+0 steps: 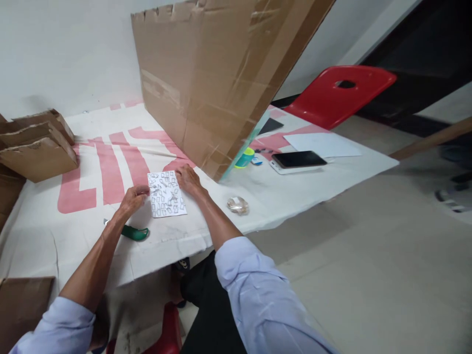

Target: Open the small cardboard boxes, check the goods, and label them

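Observation:
A small white sheet of paper, covered with hand-drawn dark rectangles, lies on the cloth-covered table in front of me. My left hand is at its left edge, fingers bent and closed around the edge near the upper corner. At the top right corner my right hand has its fingers closed on the paper. Just under my left forearm lies a green-handled cutter knife, its middle partly hidden by the arm. A roll of clear brownish tape sits to the right of my right forearm.
A large cardboard sheet stands upright behind my hands. Folded cardboard pieces are at left. Beyond the sheet, right, lie a phone, a yellow-green tape roll and white papers. A red chair stands behind the table.

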The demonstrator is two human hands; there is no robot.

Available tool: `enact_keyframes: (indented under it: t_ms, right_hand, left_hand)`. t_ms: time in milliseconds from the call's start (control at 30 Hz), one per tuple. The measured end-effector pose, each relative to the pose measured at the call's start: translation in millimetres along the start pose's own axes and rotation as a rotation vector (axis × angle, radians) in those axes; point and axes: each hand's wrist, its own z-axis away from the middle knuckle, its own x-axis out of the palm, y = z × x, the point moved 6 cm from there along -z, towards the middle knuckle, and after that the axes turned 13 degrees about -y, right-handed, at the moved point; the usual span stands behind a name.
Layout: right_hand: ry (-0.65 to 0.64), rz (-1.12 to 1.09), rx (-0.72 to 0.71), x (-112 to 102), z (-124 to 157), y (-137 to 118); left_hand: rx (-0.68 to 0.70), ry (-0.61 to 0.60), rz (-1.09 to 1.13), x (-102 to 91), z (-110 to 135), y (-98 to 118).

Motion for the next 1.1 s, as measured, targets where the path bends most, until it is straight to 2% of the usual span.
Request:
enact_keyframes:
  t_ms: [133, 300, 567, 733, 900, 1100]
  right_hand:
    - [-0.049, 0.035, 0.035, 2, -1, -3]
    - [-0.060, -0.059, 0.003, 2, -5, 0]
    - [0.048, -0.570, -0.004, -5, 2, 19]
    - [-0.014, -0.848, -0.012, -2, 7, 20]
    - [-0.070, -1.035, -0.026, -2, 11, 17]
    - [-0.133, -1.248, 0.017, 3, 15, 17]
  left_hand:
    - [-0.009, 0.002, 0.000, 0.5, 0, 1]
    - [-0.017, 0.012, 0.011, 0.0, -2, 0]
    - [-0.021, 0.040, 0.068, -4.2, 2, -4]
    - [-0.020, 0.062, 0.125, -8.0, 8, -3]
    - [-0.039, 0.057, 0.209, -6.8, 6, -1]
    - [-0.092, -0.086, 0.352, 7.7, 5, 7]
